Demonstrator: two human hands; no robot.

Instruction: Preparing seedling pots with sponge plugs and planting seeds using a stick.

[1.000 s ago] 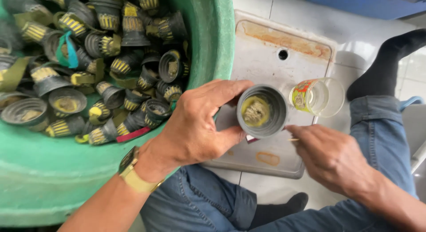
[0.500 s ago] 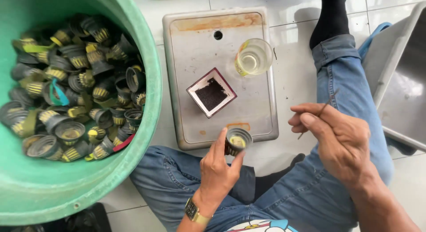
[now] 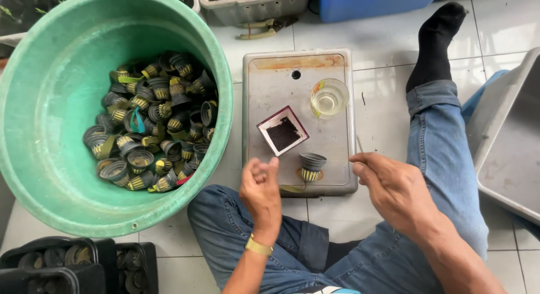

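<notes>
A green tub [image 3: 50, 159] on the left holds a heap of dark net pots [image 3: 152, 125]; the left hand [image 3: 261, 187] hovers loosely curled, holding nothing; one net pot [image 3: 311, 166] stands on the grey tray [image 3: 270, 80], beside a square dish [image 3: 282, 131] and a glass cup [image 3: 329, 98]; the right hand [image 3: 394, 187] pinches a thin stick [image 3: 359, 145].

A grey rectangular plastic board [image 3: 298, 91] lies on the floor before my knees. On it, a small dark ribbed net pot [image 3: 311, 167] stands at the near edge, between my left hand [image 3: 261, 190] and my right hand [image 3: 394, 187]. Behind the pot sits a small square white tray of dark grains [image 3: 282, 131], with a clear plastic cup of liquid [image 3: 329, 98] to its right. Left of the board stands a big round green plastic tub [image 3: 50, 159], with more pots heaped in it.
</notes>
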